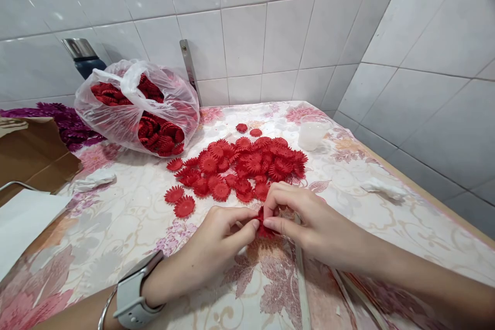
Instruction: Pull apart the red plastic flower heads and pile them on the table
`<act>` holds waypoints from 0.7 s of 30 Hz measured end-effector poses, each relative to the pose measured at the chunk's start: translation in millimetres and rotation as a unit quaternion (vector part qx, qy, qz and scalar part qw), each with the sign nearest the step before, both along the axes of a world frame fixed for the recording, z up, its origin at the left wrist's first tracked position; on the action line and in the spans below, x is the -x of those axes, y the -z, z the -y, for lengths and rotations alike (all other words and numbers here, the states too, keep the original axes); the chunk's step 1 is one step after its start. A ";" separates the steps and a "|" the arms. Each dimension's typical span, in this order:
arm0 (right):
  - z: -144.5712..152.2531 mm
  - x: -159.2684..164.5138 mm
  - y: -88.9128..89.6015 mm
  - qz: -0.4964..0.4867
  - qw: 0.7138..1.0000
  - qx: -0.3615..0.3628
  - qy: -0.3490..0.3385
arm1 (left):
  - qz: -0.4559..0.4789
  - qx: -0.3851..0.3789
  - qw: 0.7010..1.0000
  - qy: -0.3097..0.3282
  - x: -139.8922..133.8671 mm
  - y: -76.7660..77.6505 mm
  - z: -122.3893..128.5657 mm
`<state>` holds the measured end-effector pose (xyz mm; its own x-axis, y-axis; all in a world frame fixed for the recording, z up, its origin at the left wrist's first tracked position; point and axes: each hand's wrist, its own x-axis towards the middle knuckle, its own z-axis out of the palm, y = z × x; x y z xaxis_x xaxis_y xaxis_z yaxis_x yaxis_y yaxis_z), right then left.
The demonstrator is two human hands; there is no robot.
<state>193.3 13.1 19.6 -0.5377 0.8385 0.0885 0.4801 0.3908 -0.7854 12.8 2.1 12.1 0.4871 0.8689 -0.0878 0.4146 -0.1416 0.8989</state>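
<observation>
Between my two hands is a red fabric flower piece (265, 231), partly hidden by the fingers. My left hand (230, 231) pinches its left side with thumb and forefinger. On the other side, the thumb and fingers of my right hand (299, 214) grip it too. Just beyond my hands spreads a pile of red fabric flower pieces (251, 160) with toothed edges, lying loose on the flowered tablecloth (143, 216). A few single ones lie apart from the pile, to its left and behind it.
A clear plastic bag (116, 129) full of red flower pieces stands at the back left. Near it are a dark bottle (87, 59), purple petals (69, 124) and a cardboard box (34, 154). A translucent container (310, 135) sits back right. Tiled walls (247, 36) bound the table.
</observation>
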 end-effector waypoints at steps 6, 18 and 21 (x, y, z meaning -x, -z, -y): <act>-6.7 -4.0 -6.2 -0.117 0.974 0.184 -0.064 | 0.145 0.188 0.971 -0.010 3.8 -0.9 -1.3; 4.4 8.1 3.9 -0.014 0.993 -0.082 0.084 | 0.072 0.029 0.992 -0.104 -3.8 0.1 3.2; 5.6 8.8 2.5 -0.030 0.992 -0.048 0.115 | 0.080 0.010 0.991 -0.106 -4.9 0.5 4.9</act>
<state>184.4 7.5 17.1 -0.3255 0.9244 0.1987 0.5189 0.3504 -0.7797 17.7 -2.8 11.6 0.3035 0.9520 -0.0411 0.2841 -0.0492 0.9575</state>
